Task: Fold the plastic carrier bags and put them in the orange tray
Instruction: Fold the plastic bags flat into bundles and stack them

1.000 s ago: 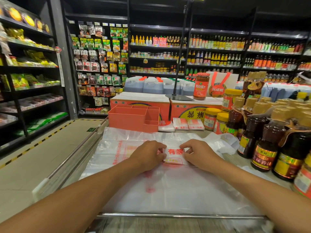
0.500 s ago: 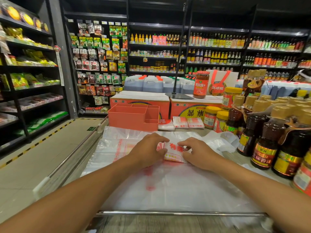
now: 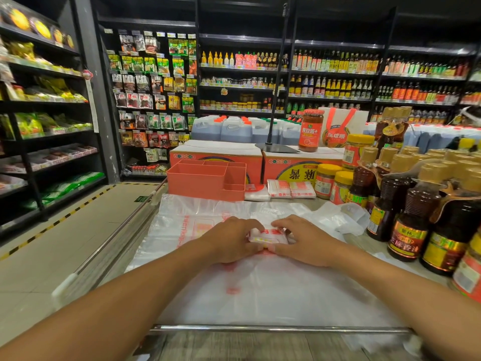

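Observation:
A small folded carrier bag (image 3: 268,237), white with red print, sits on a pile of flat clear carrier bags (image 3: 260,287) spread over the counter. My left hand (image 3: 229,239) pinches its left end and my right hand (image 3: 305,241) pinches its right end, thumbs at its near edge. The orange tray (image 3: 197,182), with several compartments, stands behind the pile at the back left. Three folded bags (image 3: 289,189) lie in a row just right of the tray.
Brown sauce bottles (image 3: 411,212) and yellow-lidded jars (image 3: 326,181) crowd the right side. Orange cartons (image 3: 294,165) stand behind the tray, with a black stand base (image 3: 276,147) on top. A metal rail (image 3: 260,328) runs along the counter's near edge. Shelves line the aisle at left.
Both hands have closed in on the folded bag, which has been folded smaller and is now a compact packet between the fingertips.

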A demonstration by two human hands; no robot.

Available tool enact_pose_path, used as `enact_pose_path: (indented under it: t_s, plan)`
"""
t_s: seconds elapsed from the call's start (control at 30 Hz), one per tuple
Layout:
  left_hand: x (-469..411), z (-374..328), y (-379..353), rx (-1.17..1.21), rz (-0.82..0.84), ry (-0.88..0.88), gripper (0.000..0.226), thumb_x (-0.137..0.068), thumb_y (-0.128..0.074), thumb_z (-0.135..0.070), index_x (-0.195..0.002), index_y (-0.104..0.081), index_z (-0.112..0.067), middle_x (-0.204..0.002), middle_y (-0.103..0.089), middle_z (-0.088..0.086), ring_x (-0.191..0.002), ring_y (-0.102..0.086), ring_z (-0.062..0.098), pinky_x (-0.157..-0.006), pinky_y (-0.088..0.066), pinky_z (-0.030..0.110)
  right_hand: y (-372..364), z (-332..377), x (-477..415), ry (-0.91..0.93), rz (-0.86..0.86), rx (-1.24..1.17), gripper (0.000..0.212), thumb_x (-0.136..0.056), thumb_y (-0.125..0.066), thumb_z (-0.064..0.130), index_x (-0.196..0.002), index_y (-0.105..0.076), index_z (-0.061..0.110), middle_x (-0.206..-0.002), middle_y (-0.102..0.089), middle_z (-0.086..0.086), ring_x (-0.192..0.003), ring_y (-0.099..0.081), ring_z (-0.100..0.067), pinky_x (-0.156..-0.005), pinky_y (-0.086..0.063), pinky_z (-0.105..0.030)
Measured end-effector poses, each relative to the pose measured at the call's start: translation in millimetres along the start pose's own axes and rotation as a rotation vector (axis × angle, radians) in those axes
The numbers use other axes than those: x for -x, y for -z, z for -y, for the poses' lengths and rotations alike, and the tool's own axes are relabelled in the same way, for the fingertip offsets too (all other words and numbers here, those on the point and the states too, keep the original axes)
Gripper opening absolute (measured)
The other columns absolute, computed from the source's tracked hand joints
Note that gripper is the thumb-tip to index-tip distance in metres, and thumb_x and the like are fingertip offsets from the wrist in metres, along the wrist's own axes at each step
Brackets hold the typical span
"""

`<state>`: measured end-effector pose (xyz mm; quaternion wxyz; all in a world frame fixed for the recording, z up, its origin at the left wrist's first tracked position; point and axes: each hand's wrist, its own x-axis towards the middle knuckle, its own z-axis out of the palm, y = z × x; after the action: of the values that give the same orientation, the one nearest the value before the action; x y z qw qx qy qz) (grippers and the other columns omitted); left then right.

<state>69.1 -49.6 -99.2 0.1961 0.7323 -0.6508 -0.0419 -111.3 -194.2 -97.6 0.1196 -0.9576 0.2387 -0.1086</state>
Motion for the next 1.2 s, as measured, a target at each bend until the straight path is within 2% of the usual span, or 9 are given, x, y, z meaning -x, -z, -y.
enact_pose_path:
  t_s: [0.17, 0.3, 0.43, 0.6, 0.7, 0.77, 0.83, 0.97, 1.2]
  plan:
    - [-1, 1, 2, -0.03, -0.009, 0.022, 0.063, -0.091, -0.069, -0.048, -0.147, -0.045, -0.033, -0.134, -0.061, -0.004, -0.123, -0.047, 0.016, -0.098, -0.045, 0.035, 1, 3, 0, 0.023, -0.012, -0.011, 0.069, -0.083, -0.067, 0.069, -0.141, -0.053, 0.034, -0.13, -0.055, 0.012, -0.113, -0.052, -0.007, -0.099, -0.045, -0.027]
    - [1, -1, 5, -0.087, 0.016, 0.017, 0.055, -0.089, -0.066, -0.048, -0.14, -0.057, -0.031, -0.131, -0.06, -0.004, -0.124, -0.048, 0.016, -0.101, -0.044, 0.035, 5, 5, 3, 0.043, -0.008, -0.016, 0.056, -0.085, -0.065, 0.067, -0.131, -0.064, 0.034, -0.121, -0.061, 0.017, -0.107, -0.057, -0.004, -0.096, -0.049, -0.028]
    - [0, 0, 6, -0.036, -0.024, -0.03, 0.024, -0.095, -0.062, -0.046, -0.107, -0.074, -0.028, -0.111, -0.064, -0.001, -0.102, -0.057, 0.017, -0.087, -0.05, 0.04, 8, 4, 4, 0.057, 0.015, -0.094, 0.061, -0.075, -0.06, 0.079, -0.122, -0.069, 0.04, -0.111, -0.058, 0.019, -0.1, -0.057, -0.002, -0.089, -0.05, -0.027]
    - [0, 4, 6, 0.001, -0.095, 0.015, 0.028, -0.101, -0.056, -0.046, -0.104, -0.064, -0.019, -0.093, -0.067, -0.004, -0.081, -0.06, 0.017, -0.077, -0.052, 0.041, 9, -2, 3, 0.067, -0.057, -0.173, 0.018, -0.093, -0.066, 0.046, -0.107, -0.071, 0.036, -0.099, -0.069, 0.015, -0.089, -0.063, -0.002, -0.082, -0.054, -0.032]
    - [1, 3, 7, 0.073, -0.105, 0.038, 0.025, -0.103, -0.055, -0.043, -0.102, -0.06, -0.018, -0.077, -0.059, -0.009, -0.067, -0.052, 0.007, -0.072, -0.049, 0.038, 8, -3, 2, 0.037, -0.096, -0.217, 0.011, -0.097, -0.064, 0.042, -0.101, -0.07, 0.033, -0.089, -0.072, 0.011, -0.079, -0.066, -0.004, -0.076, -0.055, -0.033]
    - [2, 0, 5, 0.116, -0.117, 0.055, 0.028, -0.103, -0.053, -0.047, -0.099, -0.057, -0.019, -0.09, -0.058, -0.006, -0.076, -0.055, 0.012, -0.078, -0.049, 0.039, 8, -1, 2, 0.036, -0.092, -0.24, 0.011, -0.098, -0.063, 0.041, -0.101, -0.069, 0.032, -0.086, -0.071, 0.009, -0.076, -0.066, -0.005, -0.07, -0.052, -0.027]
    - [1, -3, 5, 0.109, -0.176, 0.091, 0.032, -0.098, -0.056, -0.055, -0.1, -0.055, -0.023, -0.103, -0.056, -0.003, -0.086, -0.057, 0.017, -0.079, -0.049, 0.038, 7, 1, 3, 0.05, -0.091, -0.244, 0.011, -0.099, -0.062, 0.041, -0.104, -0.068, 0.032, -0.087, -0.071, 0.011, -0.078, -0.066, -0.004, -0.067, -0.049, -0.02]
    - [0, -2, 12, 0.277, -0.302, 0.219, 0.045, -0.086, -0.066, -0.068, -0.092, -0.058, -0.024, -0.086, -0.069, -0.006, -0.08, -0.064, 0.012, -0.068, -0.052, 0.036, 7, 2, 3, 0.061, -0.061, -0.223, 0.015, -0.102, -0.059, 0.036, -0.111, -0.069, 0.031, -0.093, -0.07, 0.014, -0.082, -0.064, -0.001, -0.067, -0.045, -0.017]
    - [-4, 2, 10, 0.425, -0.261, 0.178, 0.022, -0.088, -0.079, -0.04, -0.084, -0.071, -0.02, -0.078, -0.074, -0.004, -0.068, -0.065, 0.004, -0.067, -0.054, 0.027, 5, 0, 2, 0.106, -0.073, -0.142, 0.017, -0.102, -0.057, 0.036, -0.114, -0.067, 0.032, -0.104, -0.067, 0.011, -0.093, -0.059, -0.005, -0.08, -0.049, -0.027]
